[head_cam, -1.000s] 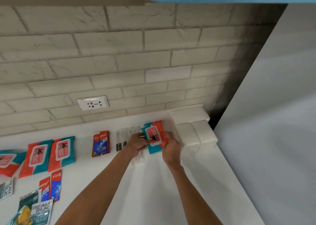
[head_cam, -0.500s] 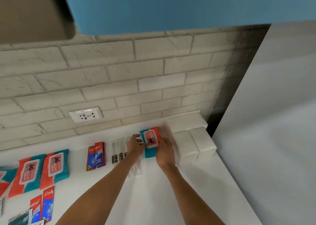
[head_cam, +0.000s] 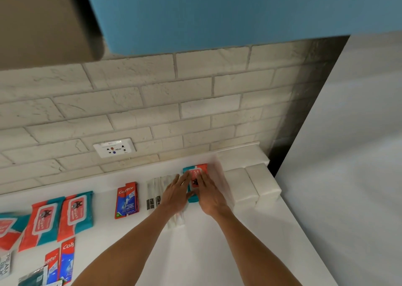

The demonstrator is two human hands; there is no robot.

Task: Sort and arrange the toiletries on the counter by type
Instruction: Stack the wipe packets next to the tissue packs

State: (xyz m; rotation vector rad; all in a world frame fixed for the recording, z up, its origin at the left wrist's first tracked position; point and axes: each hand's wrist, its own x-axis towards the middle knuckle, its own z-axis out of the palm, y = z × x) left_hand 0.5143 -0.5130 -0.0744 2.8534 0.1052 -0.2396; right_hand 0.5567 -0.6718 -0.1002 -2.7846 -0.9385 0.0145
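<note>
White worktop (head_cam: 217,253) under a pale brick wall (head_cam: 152,102) and blue cabinet (head_cam: 217,13). Wipes pack (head_cam: 196,173) lies flat at the far right, just beside white tissue packs (head_cam: 250,181). Left hand (head_cam: 176,193) and right hand (head_cam: 210,197) press it, fingers straight; no grip closed round it.

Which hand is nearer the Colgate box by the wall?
Left. Left hand sits right of the Colgate box; right hand is farther right, on the wipes pack.
</note>
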